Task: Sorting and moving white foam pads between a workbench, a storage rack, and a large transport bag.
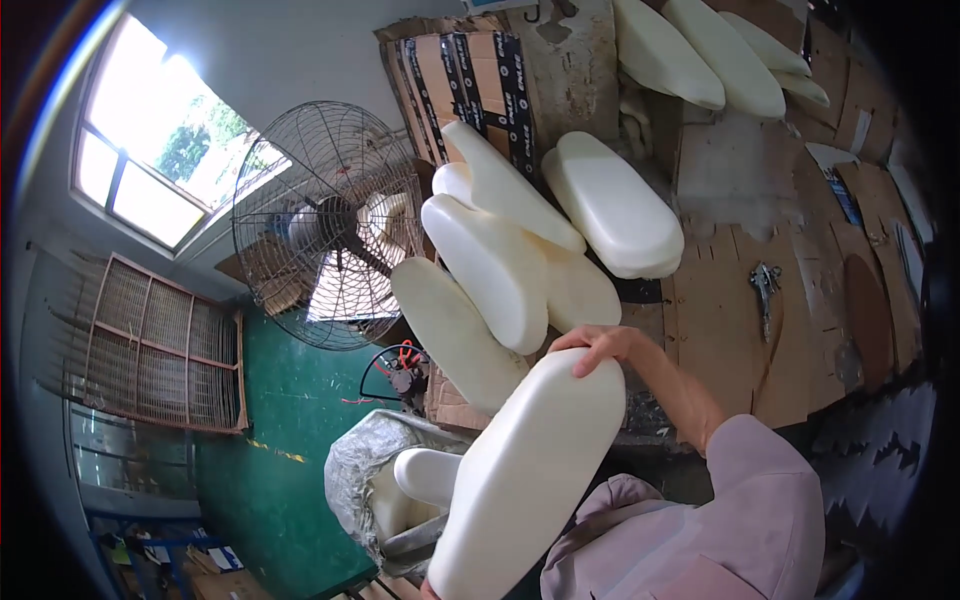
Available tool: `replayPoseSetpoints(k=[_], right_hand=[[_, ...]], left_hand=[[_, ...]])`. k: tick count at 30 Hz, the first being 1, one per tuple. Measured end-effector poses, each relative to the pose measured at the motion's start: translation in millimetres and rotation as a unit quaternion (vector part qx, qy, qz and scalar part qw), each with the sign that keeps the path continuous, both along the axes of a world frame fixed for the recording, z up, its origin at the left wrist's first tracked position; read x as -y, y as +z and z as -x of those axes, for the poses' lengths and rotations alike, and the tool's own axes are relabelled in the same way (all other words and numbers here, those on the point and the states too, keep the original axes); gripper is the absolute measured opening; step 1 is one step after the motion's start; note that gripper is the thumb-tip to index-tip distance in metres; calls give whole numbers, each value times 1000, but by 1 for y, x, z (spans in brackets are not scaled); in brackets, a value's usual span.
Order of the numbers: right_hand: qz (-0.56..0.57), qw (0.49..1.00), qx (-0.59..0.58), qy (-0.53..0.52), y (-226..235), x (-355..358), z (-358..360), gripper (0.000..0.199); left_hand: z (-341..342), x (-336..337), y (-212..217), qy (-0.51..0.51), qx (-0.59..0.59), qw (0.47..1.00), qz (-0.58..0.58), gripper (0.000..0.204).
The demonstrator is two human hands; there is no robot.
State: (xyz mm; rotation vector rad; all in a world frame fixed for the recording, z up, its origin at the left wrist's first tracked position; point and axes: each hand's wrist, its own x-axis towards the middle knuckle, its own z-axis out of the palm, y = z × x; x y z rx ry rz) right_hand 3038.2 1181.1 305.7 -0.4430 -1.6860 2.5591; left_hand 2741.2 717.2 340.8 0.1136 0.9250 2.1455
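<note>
A long, cream, smooth foam cushion (pixel 530 470) with rounded ends slants across the front of me. My right hand (pixel 600 348) grips its far end, the thumb on the upper face and the fingers round the edge. At the near end, a sliver of my left hand (pixel 429 591) shows against the cushion at the picture's lower edge; most of that hand is out of sight. Just beyond lies a pile of similar cushions (pixel 485 265) on the cardboard-covered table. Another thick foam cushion (pixel 615 205) rests to the right of the pile.
A large caged fan (pixel 335 225) stands left of the table. Below it, a plastic-wrapped bin (pixel 365 470) holds foam pieces. A metal spray gun (pixel 766 295) lies on cardboard at right. More cushions (pixel 725 50) sit at the far right. A rack (pixel 165 340) leans at left.
</note>
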Motion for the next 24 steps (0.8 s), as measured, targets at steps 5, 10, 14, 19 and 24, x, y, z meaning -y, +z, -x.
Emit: replayPoseSetpoints(k=[5,10,14,19,24], right_hand=[[-50,999,-9,2,7,-18,43,57],[-276,906,85,-308,10,-48,76,48],[-354,894,73,-266,-4,-52,146,53],[-533,795,66,-282,-62,-132,286,81],[-528,767,233,-280,-121,-235,315,103]], left_hand=[[2,13,-23,6,5,1000,12,104],[-5,38,-43,34,12,999,33,101],[-16,69,-48,75,8,996,55,99],[-40,103,-45,131,-2,988,87,96],[-60,131,-47,187,-14,978,87,93]])
